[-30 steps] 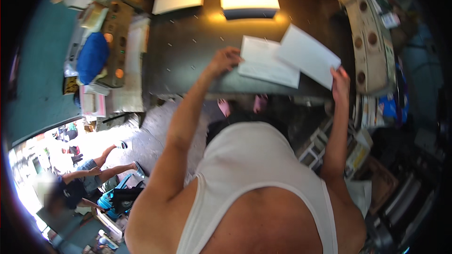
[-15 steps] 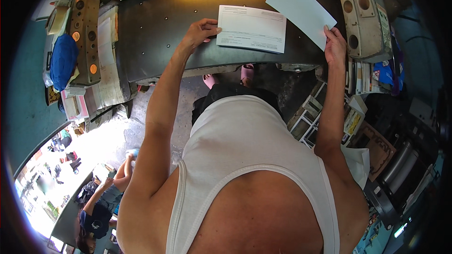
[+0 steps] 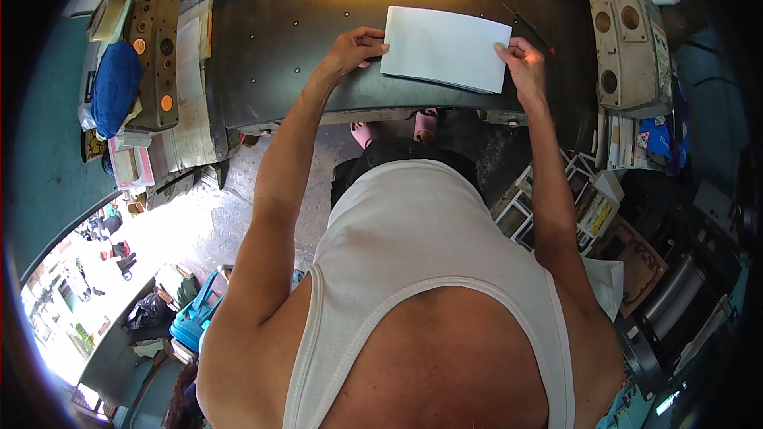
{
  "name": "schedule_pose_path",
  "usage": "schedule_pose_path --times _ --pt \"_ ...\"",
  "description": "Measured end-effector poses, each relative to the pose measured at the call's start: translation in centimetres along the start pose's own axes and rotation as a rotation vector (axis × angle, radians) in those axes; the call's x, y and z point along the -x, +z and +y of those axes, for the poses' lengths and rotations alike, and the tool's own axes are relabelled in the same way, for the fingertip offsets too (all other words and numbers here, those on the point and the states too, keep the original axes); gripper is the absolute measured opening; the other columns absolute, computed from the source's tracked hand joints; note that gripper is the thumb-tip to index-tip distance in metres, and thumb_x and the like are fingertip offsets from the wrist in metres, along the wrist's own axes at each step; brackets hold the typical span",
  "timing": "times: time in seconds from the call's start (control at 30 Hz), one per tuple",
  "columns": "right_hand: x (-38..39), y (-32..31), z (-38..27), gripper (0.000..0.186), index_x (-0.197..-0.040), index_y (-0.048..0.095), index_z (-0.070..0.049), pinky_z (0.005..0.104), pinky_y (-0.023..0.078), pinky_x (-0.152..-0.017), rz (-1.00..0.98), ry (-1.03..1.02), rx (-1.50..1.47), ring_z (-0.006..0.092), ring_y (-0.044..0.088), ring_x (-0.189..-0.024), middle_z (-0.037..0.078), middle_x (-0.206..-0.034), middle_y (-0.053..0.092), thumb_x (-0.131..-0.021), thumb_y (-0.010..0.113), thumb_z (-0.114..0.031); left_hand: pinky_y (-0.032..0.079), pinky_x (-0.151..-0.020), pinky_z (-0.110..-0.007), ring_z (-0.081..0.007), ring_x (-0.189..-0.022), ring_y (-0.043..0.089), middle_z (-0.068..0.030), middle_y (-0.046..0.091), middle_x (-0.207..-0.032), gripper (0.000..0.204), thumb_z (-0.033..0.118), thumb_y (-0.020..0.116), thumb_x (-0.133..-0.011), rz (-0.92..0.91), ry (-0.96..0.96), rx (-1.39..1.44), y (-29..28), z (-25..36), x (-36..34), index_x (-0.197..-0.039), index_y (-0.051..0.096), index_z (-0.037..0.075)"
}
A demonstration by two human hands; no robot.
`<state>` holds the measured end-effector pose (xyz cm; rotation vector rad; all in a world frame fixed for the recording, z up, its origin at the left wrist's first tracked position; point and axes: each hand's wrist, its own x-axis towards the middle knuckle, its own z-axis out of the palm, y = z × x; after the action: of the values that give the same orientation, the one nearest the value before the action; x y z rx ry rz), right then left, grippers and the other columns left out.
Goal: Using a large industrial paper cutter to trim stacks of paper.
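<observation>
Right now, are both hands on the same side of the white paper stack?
No, the left hand is at the left edge of the white paper stack and the right hand at its right.

Stack (image 3: 445, 48): paper, smooth, matt. Table (image 3: 274, 48): metal in appearance, smooth, semi-gloss. Vest (image 3: 429, 230): cloth, matt. Floor (image 3: 238, 195): rough, concrete in appearance. 2 slippers (image 3: 363, 135): plastic in appearance, smooth.

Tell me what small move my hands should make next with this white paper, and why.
Probably ease the right hand gently inward to square the white paper stack, with the left hand steadying the opposite edge. The hands are already at its two short sides, and the layers look slightly out of line near the lower right corner.
</observation>
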<state>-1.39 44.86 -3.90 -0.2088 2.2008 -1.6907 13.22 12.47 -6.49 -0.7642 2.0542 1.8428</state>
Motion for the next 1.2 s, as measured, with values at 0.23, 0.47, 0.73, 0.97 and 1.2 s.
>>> schedule_pose_path --times 0.23,0.47,0.73,0.97,1.2 --pt "-0.4 1.0 2.1 0.015 -0.09 0.069 0.001 0.0232 0.048 -0.062 0.013 -0.161 0.134 0.0059 0.06 -0.066 0.002 -0.076 0.069 -0.086 0.074 -0.012 0.047 -0.077 -0.027 -0.0112 -0.097 0.064 -0.0005 0.071 -0.108 0.041 0.023 0.076 -0.087 -0.027 0.029 0.013 0.0 -0.3 0.2 -0.125 0.064 0.011" --pt "-0.2 1.4 2.3 0.016 -0.088 0.069 0.001 0.0235 0.049 -0.061 0.088 -0.157 0.156 0.0061 0.06 -0.065 0.003 -0.076 0.07 -0.085 0.075 -0.013 0.047 -0.077 -0.026 -0.0113 -0.1 0.063 0.0 0.07 -0.111 0.041 0.026 0.076 -0.088 -0.036 0.024 0.035 -0.1 -0.5 0.3 -0.125 0.064 0.012" --pt "0.1 1.2 2.1 0.017 -0.09 0.069 0.001 0.023 0.05 -0.062 0.085 -0.181 0.175 0.0061 0.061 -0.065 0.003 -0.077 0.07 -0.085 0.076 -0.013 0.051 -0.089 -0.036 -0.019 -0.107 0.063 -0.0067 0.066 -0.12 0.065 0.028 0.082 -0.081 0.084 0.375 -0.073 1.1 0.1 4.2 -0.137 0.054 0.011" --pt "0.3 1.7 1.4 0.018 -0.092 0.069 0.002 0.022 0.049 -0.062 0.078 -0.184 0.183 0.0055 0.06 -0.066 0.003 -0.078 0.07 -0.085 0.077 -0.012 0.052 -0.093 -0.042 -0.03 -0.108 0.064 -0.0142 0.065 -0.119 0.076 0.034 0.087 -0.071 0.328 0.553 -0.472 3.0 -1.5 6.8 -0.136 0.055 0.009" --pt "0.1 1.5 1.7 0.017 -0.092 0.069 0.002 0.0215 0.049 -0.062 0.056 -0.185 0.176 0.0052 0.06 -0.067 0.003 -0.078 0.07 -0.085 0.077 -0.012 0.056 -0.086 -0.039 -0.0306 -0.092 0.07 -0.0186 0.072 -0.104 0.055 0.025 0.083 -0.076 0.409 0.618 -0.564 4.1 -1.8 6.6 -0.123 0.066 0.003"
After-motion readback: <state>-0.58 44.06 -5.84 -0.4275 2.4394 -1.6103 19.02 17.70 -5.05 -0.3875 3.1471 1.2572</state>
